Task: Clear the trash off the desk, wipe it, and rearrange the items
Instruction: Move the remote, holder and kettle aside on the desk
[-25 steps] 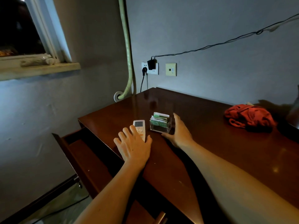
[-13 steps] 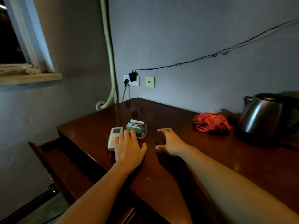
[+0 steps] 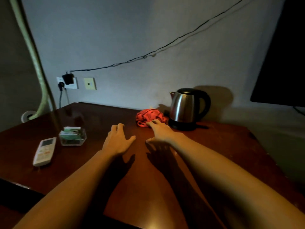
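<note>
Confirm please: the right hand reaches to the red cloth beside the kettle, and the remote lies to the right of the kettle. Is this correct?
Not quite. In the head view the remote lies far left of the kettle, beside the clear box. The right hand does reach the red cloth.

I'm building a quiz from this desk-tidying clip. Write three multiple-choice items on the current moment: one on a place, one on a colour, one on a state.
1. Where does the remote control lie?
A. beside the clear box of sachets
B. behind the electric kettle
C. on the cloth

2. What colour is the crumpled cloth?
A. blue
B. red
C. white

3. What is the left hand doing?
A. gripping the remote
B. lifting the kettle
C. held open, holding nothing

Answers: 1 A, it lies just left of the box; 2 B, red by the right hand; 3 C, fingers spread over bare desk.
</note>
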Action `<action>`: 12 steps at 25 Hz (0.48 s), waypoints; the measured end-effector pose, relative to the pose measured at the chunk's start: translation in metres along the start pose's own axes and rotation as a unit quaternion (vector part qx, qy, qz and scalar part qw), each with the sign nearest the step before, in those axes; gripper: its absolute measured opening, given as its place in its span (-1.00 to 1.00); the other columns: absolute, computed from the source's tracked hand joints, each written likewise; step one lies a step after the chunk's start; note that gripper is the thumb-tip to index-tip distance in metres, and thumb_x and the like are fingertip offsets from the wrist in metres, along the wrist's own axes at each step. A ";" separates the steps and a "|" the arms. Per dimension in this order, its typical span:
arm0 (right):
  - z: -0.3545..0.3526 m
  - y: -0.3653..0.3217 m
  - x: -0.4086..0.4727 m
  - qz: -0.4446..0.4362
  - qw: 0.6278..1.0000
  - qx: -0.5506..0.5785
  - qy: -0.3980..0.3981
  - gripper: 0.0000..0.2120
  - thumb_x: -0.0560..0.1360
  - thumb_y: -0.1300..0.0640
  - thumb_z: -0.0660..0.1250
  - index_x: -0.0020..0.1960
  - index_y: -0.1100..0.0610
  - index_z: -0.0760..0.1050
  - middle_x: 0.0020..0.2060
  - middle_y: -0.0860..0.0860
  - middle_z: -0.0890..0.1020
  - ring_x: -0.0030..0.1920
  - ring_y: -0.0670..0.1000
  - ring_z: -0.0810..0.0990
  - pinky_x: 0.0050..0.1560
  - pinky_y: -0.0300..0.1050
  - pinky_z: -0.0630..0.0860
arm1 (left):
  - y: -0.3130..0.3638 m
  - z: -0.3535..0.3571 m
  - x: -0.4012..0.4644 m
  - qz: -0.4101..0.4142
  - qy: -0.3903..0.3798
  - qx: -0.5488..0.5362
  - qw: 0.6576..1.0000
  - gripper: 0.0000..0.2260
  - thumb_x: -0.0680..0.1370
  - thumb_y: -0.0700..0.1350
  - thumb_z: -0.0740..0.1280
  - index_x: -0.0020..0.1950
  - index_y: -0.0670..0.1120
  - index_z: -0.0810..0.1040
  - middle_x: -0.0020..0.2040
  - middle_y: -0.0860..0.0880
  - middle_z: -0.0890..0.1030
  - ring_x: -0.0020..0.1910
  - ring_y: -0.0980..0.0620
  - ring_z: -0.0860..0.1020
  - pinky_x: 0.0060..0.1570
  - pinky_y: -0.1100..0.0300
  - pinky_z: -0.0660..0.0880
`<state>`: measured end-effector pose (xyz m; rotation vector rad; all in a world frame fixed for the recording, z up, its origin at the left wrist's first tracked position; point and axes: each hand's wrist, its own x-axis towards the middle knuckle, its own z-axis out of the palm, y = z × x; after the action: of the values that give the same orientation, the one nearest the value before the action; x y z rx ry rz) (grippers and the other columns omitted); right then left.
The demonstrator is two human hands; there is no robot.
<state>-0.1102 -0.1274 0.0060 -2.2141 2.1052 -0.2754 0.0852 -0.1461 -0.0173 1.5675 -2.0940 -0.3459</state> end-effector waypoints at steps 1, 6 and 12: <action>-0.005 0.014 -0.005 0.015 1.000 -0.011 0.001 -0.13 0.36 -0.14 0.48 0.54 -0.03 0.14 0.51 0.07 0.19 0.45 0.22 0.28 0.39 0.16 0.30 | 0.012 0.008 0.006 0.008 -0.008 -0.011 1.000 -0.36 0.54 0.16 0.34 0.49 -0.10 0.22 0.44 -0.17 0.26 0.38 -0.21 0.37 0.34 -0.07 0.36; -0.016 0.075 -0.021 0.090 0.996 0.011 -0.008 -0.16 0.37 -0.15 0.47 0.52 -0.07 0.12 0.48 0.06 0.16 0.44 0.25 0.24 0.38 0.22 0.28 | 0.053 0.040 0.030 0.044 -0.040 -0.043 0.997 -0.33 0.52 0.17 0.36 0.50 -0.09 0.21 0.43 -0.18 0.25 0.40 -0.24 0.34 0.37 -0.08 0.33; -0.027 0.145 -0.033 0.176 0.980 0.089 0.018 -0.23 0.46 -0.08 0.42 0.53 -0.04 0.08 0.49 0.03 0.09 0.45 0.21 0.22 0.39 0.20 0.32 | 0.096 0.086 0.052 0.083 -0.077 -0.071 0.991 -0.30 0.50 0.17 0.39 0.49 -0.11 0.20 0.42 -0.16 0.27 0.41 -0.19 0.34 0.37 -0.04 0.32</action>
<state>-0.2590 -0.1008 0.0038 -1.7157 2.3358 -0.4590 -0.0500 -0.1738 -0.0320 1.3110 -2.2448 -0.5584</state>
